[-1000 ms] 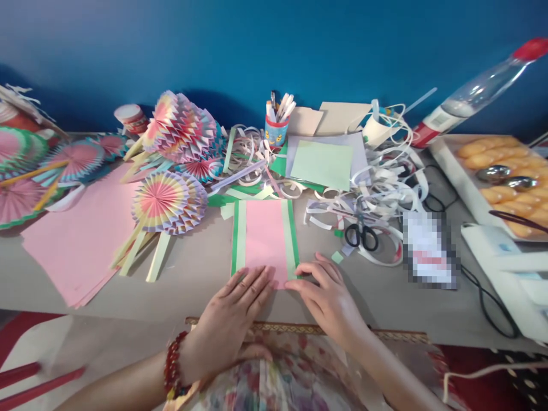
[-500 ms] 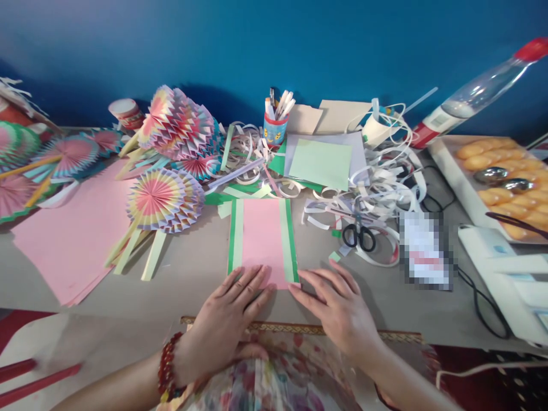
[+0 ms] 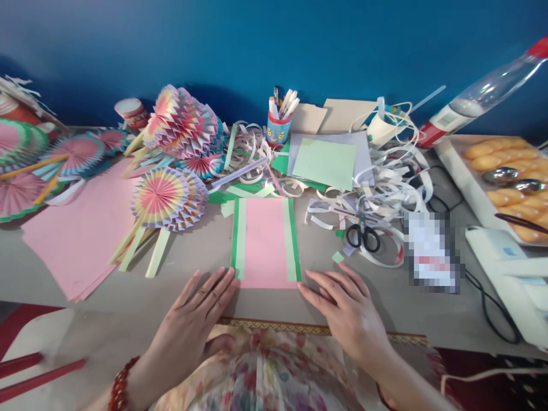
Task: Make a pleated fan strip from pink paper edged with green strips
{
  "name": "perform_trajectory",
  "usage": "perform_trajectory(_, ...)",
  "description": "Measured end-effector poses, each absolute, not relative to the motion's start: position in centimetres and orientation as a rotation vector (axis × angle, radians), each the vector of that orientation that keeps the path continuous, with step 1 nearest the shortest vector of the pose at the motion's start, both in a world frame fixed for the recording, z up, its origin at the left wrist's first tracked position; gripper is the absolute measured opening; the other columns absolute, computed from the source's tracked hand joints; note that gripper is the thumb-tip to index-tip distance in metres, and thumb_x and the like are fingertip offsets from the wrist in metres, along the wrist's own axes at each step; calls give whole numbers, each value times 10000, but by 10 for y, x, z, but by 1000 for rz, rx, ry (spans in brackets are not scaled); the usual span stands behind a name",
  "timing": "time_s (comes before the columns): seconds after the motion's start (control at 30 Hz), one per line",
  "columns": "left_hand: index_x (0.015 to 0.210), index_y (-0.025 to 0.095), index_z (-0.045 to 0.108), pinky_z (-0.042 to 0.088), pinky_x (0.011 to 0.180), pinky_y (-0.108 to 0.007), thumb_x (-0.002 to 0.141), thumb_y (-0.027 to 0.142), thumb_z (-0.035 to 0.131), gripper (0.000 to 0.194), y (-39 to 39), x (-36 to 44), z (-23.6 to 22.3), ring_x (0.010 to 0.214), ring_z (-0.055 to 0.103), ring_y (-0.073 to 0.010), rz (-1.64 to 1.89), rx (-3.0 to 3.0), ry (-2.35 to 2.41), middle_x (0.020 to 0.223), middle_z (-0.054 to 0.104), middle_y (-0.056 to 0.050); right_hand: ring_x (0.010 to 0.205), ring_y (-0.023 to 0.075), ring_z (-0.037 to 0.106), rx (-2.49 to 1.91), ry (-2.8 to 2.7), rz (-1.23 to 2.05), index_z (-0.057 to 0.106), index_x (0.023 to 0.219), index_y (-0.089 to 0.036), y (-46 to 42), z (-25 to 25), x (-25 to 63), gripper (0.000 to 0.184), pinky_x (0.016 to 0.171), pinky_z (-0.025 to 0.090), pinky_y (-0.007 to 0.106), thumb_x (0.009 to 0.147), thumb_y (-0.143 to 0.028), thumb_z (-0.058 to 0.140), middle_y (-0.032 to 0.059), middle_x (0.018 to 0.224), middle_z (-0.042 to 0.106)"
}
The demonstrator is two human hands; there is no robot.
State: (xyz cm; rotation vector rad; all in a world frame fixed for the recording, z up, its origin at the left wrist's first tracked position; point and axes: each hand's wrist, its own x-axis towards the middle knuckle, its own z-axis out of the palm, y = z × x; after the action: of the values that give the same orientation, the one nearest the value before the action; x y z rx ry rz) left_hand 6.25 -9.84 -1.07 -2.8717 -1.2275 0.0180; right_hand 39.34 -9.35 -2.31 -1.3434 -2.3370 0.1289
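A pink sheet of paper (image 3: 266, 242) lies flat before me, with a pale green strip and a darker green strip along each long side. My left hand (image 3: 197, 311) rests flat at its lower left corner, fingers stretched and fingertips at the paper's edge. At the lower right corner, my right hand (image 3: 342, 308) lies with its fingers spread, the fingertips by the green border. Neither hand holds anything. Black-handled scissors (image 3: 363, 236) lie among paper strips to the right of the sheet.
Folded paper fans (image 3: 160, 197) and loose pink sheets (image 3: 81, 240) lie left. Behind stand a pen cup (image 3: 278, 130) and a pale green sheet (image 3: 325, 162). Curled white strips (image 3: 385, 188), a tilted bottle (image 3: 479, 103) and a tray of yellow items (image 3: 449, 165) are right.
My left hand has slid left off the pink sheet to its lower left corner, uncovering the lower edge. My right hand stays near the lower right corner. The view has shifted slightly.
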Motion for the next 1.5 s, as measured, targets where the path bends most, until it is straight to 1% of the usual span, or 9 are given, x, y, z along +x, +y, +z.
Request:
perform_trajectory(0.33, 1400, 146, 464, 276, 1188, -490, 961, 325, 527, 479, -91, 61, -8, 1405, 391, -270, -291, -2968, -1353, 1495, 455, -128, 1083, 210, 577, -1253, -2391, 222, 616, 1232, -225, -80, -8, 389, 305, 1064, 382, 446, 959, -154, 501, 73, 1181, 660)
perform_trajectory(0.57, 1265, 178, 526, 483, 1034, -449, 949, 219, 539, 319, -88, 67, -17, 1261, 524, -270, -754, -2871, -1675, 1336, 560, -141, 821, 173, 581, -1247, -2279, 446, 599, 838, -210, -73, -9, 356, 132, 773, 460, 317, 947, -165, 538, 28, 853, 627)
perform_trajectory(0.73, 1292, 184, 484, 564, 947, -390, 1003, 229, 415, 300, -103, 73, -17, 1191, 593, -252, -1475, -2616, -1980, 1233, 605, -151, 670, 110, 557, -1183, -1988, 815, 553, 822, -215, -70, 3, 351, 132, 577, 404, 204, 945, -170, 532, -14, 766, 594)
perform_trajectory(0.9, 1342, 203, 493, 620, 776, -324, 1001, 437, 442, 417, -99, 102, -23, 968, 700, -243, -1425, -2849, -1863, 1123, 697, -124, 732, 118, 608, -1035, -1904, 801, 561, 852, -220, -77, 2, 324, 100, 663, 469, 194, 927, -169, 517, -7, 784, 627)
perform_trajectory(1.03, 1047, 201, 643, 579, 620, -204, 1007, 271, 451, 208, -83, 124, -11, 663, 675, -142, -1508, -2798, -1937, 768, 697, -21, 863, 159, 652, -923, -2029, 631, 580, 1056, -216, -80, -3, 310, 158, 769, 531, 236, 930, -189, 488, 52, 953, 692)
perform_trajectory(1.1, 1110, 188, 635, 586, 685, -225, 1011, 187, 400, 255, -75, 120, 1, 750, 700, -156, -1510, -2725, -1765, 828, 718, -45, 917, 175, 664, -962, -2031, 517, 573, 1127, -207, -79, 0, 315, 203, 801, 548, 247, 932, -231, 523, 80, 1026, 694)
perform_trajectory(1.23, 1428, 144, 439, 510, 1003, -459, 1007, 162, 344, 432, -60, 97, 27, 1273, 551, -284, -1262, -2728, -1084, 1324, 610, -179, 951, 218, 668, -1088, -1899, 223, 586, 1166, -209, -78, 12, 341, 246, 778, 578, 292, 923, -231, 554, 104, 1044, 683)
perform_trajectory(1.4, 1436, 125, 438, 401, 1132, -454, 1005, 103, 290, 456, -42, 93, 31, 1368, 452, -229, -758, -2841, -837, 1397, 570, -118, 1019, 295, 616, -951, -1825, -139, 541, 1314, -161, -80, 12, 363, 506, 822, 567, 435, 822, -138, 660, 144, 1105, 621)
perform_trajectory(1.5, 1361, 107, 527, 417, 1118, -416, 1002, 130, 345, 403, -40, 105, 13, 1340, 479, -230, -567, -2841, -949, 1409, 559, -118, 1143, 300, 557, -995, -2043, -172, 562, 1293, -151, -81, 6, 362, 477, 946, 511, 473, 825, -98, 634, 142, 1169, 611)
